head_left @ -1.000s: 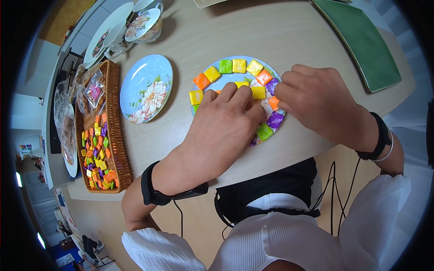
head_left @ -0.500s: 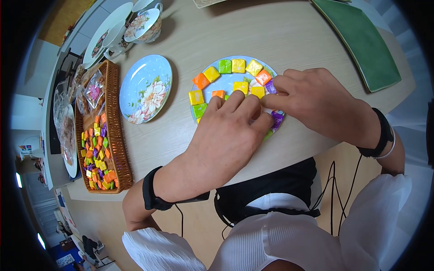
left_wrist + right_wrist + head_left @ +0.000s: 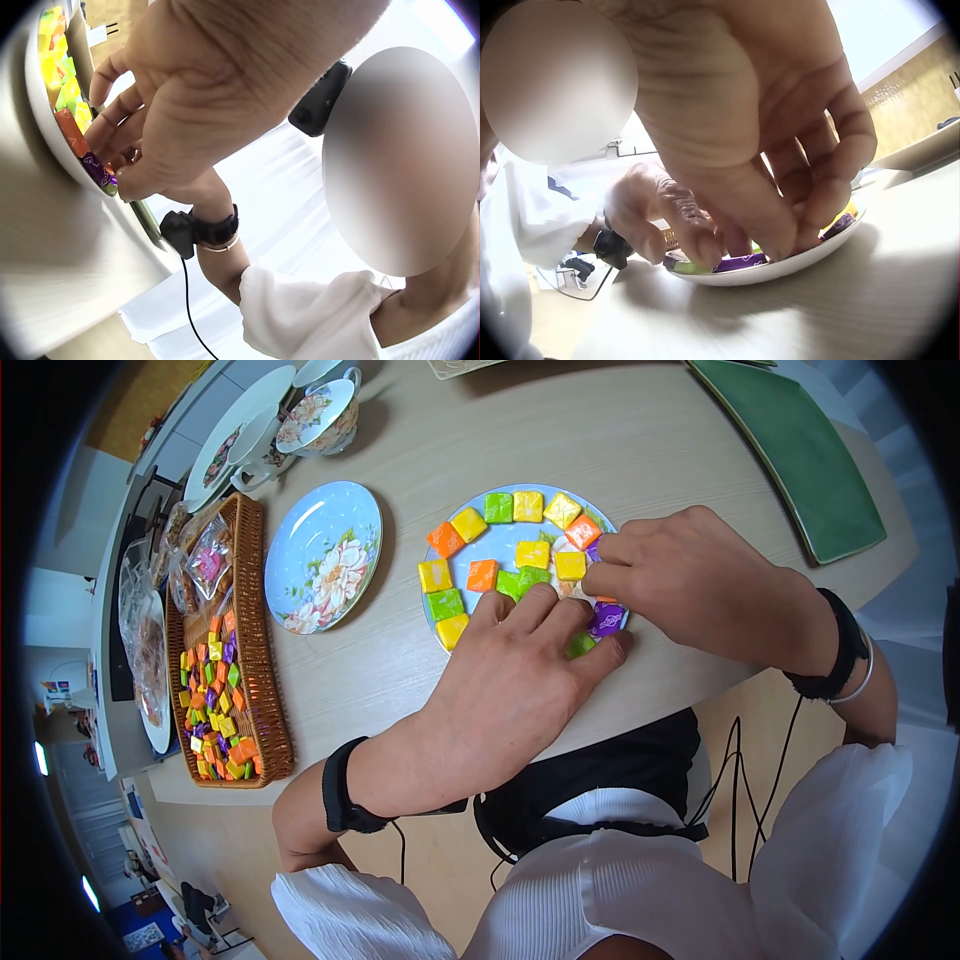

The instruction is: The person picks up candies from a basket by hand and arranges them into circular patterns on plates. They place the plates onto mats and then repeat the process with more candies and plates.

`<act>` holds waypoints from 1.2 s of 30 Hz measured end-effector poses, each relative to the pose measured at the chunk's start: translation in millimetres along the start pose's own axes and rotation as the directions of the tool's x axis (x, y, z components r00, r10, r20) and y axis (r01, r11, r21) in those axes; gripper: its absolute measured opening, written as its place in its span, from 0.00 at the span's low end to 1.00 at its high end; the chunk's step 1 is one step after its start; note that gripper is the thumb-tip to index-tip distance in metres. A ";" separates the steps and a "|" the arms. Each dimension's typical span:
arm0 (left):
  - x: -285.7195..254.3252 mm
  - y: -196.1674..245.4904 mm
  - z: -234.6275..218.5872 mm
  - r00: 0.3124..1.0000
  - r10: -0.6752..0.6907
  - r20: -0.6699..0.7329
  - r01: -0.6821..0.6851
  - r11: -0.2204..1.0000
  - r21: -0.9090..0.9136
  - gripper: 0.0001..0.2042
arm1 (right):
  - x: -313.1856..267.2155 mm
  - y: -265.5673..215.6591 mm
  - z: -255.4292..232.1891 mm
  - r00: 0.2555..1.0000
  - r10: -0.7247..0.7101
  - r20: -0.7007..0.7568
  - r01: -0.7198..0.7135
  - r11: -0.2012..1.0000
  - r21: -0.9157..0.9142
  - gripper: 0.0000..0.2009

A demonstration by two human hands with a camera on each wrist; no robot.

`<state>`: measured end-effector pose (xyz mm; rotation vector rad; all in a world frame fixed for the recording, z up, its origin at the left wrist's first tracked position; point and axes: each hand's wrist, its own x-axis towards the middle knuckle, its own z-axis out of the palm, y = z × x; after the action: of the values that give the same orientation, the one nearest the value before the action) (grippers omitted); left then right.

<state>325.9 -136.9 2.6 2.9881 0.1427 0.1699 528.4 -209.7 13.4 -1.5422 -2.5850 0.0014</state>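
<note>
Wrapped square candies form a ring on a light-blue flowered plate [image 3: 502, 543], with more inside the ring. A yellow candy [image 3: 532, 554], an orange candy [image 3: 482, 575] and a green candy [image 3: 533, 577] lie in the middle. My left hand [image 3: 510, 675] spreads over the plate's near side, fingers bent loosely; its thumb is beside a purple candy [image 3: 607, 620] and a green one [image 3: 581, 646]. At the right rim, my right hand [image 3: 690, 580] pinches an orange candy [image 3: 604, 599] low against the plate, mostly hidden by the fingers.
Left of the plate lies a second flowered plate [image 3: 310, 550]. Beyond it a wicker basket [image 3: 265, 690] holds many candies and bagged items. Floral teacups [image 3: 325, 422] stand at the back left, a long green dish [image 3: 800, 465] at the right.
My left hand has drawn back toward me and its thumb has moved right, uncovering the middle candies and the ring's left side. My right fingers have shifted left over the rim.
</note>
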 end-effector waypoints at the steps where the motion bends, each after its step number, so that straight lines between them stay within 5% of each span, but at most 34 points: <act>1: 0.2 0.0 0.3 1.000 -0.002 -0.001 0.002 1.000 0.006 0.18 | 0.8 -0.1 -0.4 1.000 -0.001 0.004 0.001 1.000 -0.002 0.06; 10: -0.9 -2.5 -5.1 0.999 -0.015 0.032 0.017 0.997 -0.077 0.16 | 3.3 0.2 0.7 1.000 0.004 0.005 -0.004 1.000 0.025 0.05; 16: -4.0 -31.9 -24.4 0.972 -0.163 -0.167 0.137 0.978 -0.160 0.15 | 8.7 5.3 -11.6 0.988 0.146 -0.051 -0.146 0.989 0.000 0.06; 19: -8.1 -48.9 -27.9 0.953 -0.257 -0.158 0.248 0.966 -0.075 0.13 | 15.9 10.0 -16.9 0.973 0.147 -0.176 -0.139 0.989 0.054 0.07; 25: -6.7 -51.4 -14.7 0.962 -0.250 -0.110 0.270 0.930 0.248 0.07 | 27.0 -2.5 4.0 0.998 0.068 0.000 -0.068 0.998 -0.019 0.09; 36: -1.4 -57.3 -5.5 0.974 -0.213 -0.082 0.225 0.958 0.180 0.09 | 38.1 -6.6 16.0 0.998 0.059 -0.021 -0.059 0.998 -0.015 0.11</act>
<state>318.9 -79.9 -0.7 3.1244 0.5230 0.2362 502.9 -178.4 2.3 -1.6146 -2.5290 -0.0294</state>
